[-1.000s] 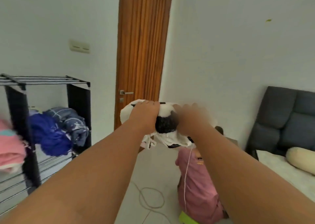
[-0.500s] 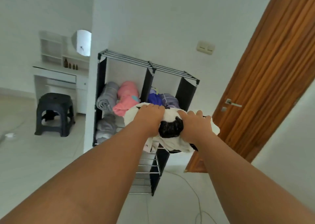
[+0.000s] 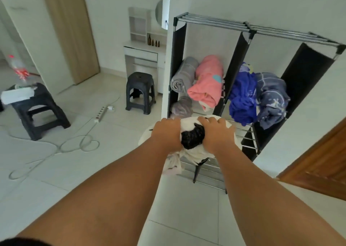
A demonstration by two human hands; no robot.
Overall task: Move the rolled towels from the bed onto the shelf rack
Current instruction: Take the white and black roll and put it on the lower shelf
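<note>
both hands, left hand (image 3: 167,134) and right hand (image 3: 217,134), clamp the white towel (image 3: 192,148); keep the roll tight, slide into the shelf rack (image 3: 249,30) ahead.

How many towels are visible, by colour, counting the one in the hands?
Grey towels: 2
Pink towel: 1
Blue towel: 1
Blue-grey patterned towel: 1
White-and-black towel, held by both hands: 1
Total: 6
</note>
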